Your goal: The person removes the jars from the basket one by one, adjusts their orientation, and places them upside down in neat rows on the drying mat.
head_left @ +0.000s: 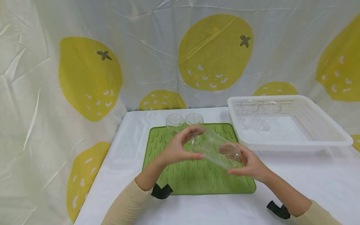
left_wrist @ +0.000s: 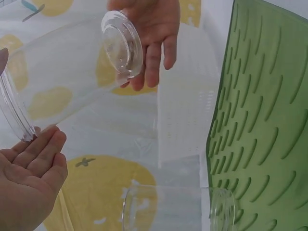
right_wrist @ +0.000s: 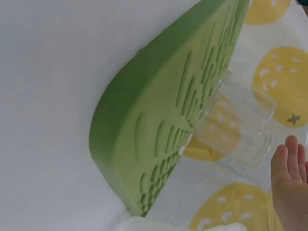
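Above the mat, a tall clear drinking glass (head_left: 215, 149) is tilted between both hands, its right end lower. My left hand (head_left: 180, 147) grips the left end, thumb in front and fingers at the top; the left wrist view shows the left fingers (left_wrist: 41, 151) under that edge. My right hand (head_left: 248, 162) holds the lower right end between fingers and thumb, the fingers showing through the glass. Behind the left hand, two upside-down glasses, one left (head_left: 175, 120) and one right (head_left: 194, 118), stand on the green ridged mat (head_left: 197, 184).
A white perforated basket (head_left: 323, 137) stands at the right; two more clear glasses (head_left: 250, 107) are inside it. Behind the white-covered table (head_left: 118, 181) hangs a lemon-print curtain (head_left: 152, 62), which also runs along the left side.
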`<move>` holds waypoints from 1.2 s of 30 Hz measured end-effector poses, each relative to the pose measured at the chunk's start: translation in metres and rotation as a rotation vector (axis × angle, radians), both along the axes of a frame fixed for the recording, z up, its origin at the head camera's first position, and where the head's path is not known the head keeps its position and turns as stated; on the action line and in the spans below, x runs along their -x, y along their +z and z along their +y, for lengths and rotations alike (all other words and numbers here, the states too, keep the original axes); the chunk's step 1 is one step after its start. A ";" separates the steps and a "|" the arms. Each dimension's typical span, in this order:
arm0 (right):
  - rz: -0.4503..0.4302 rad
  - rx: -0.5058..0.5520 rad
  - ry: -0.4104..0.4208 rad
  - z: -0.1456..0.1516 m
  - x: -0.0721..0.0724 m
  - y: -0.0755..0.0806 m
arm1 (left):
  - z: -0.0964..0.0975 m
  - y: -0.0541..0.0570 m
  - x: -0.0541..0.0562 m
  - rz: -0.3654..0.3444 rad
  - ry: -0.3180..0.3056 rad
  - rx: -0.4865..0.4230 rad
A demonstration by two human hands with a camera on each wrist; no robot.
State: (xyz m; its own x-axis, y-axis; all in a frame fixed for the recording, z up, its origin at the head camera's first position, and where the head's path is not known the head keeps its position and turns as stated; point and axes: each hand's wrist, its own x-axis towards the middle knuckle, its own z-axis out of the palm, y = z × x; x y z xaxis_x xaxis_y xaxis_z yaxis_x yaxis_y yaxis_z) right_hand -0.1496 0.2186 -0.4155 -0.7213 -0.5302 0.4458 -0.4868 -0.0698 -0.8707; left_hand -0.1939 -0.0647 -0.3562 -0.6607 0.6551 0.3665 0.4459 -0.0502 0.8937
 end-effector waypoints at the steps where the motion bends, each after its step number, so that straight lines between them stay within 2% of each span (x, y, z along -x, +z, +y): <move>1: 0.002 0.012 0.011 0.002 0.000 0.001 | -0.001 -0.001 0.000 -0.004 -0.001 0.005; 5: -0.011 0.029 0.009 0.008 -0.002 0.005 | -0.003 -0.007 0.000 -0.029 0.015 0.050; 12: -0.047 -0.004 -0.056 0.017 -0.004 0.012 | -0.006 -0.018 0.000 -0.070 0.039 0.105; 22: 0.051 0.063 -0.040 0.020 -0.004 0.025 | -0.002 -0.028 -0.001 -0.094 0.004 0.097; 26: 0.062 0.064 -0.048 0.021 -0.003 0.030 | 0.001 -0.034 -0.002 -0.102 -0.001 0.091; 31: 0.068 0.060 -0.077 0.019 -0.003 0.035 | 0.003 -0.040 -0.004 -0.104 0.018 0.123; 36: 0.085 0.078 -0.086 0.015 -0.003 0.039 | 0.005 -0.044 -0.005 -0.114 0.012 0.144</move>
State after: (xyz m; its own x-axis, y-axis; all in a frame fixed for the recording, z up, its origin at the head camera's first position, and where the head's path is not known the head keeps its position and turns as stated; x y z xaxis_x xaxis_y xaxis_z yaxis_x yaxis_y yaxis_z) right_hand -0.1470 0.2332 -0.3766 -0.7207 -0.4290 0.5446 -0.5655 -0.0906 -0.8198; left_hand -0.1887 -0.0594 -0.4006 -0.7005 0.6873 0.1918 0.3412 0.0865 0.9360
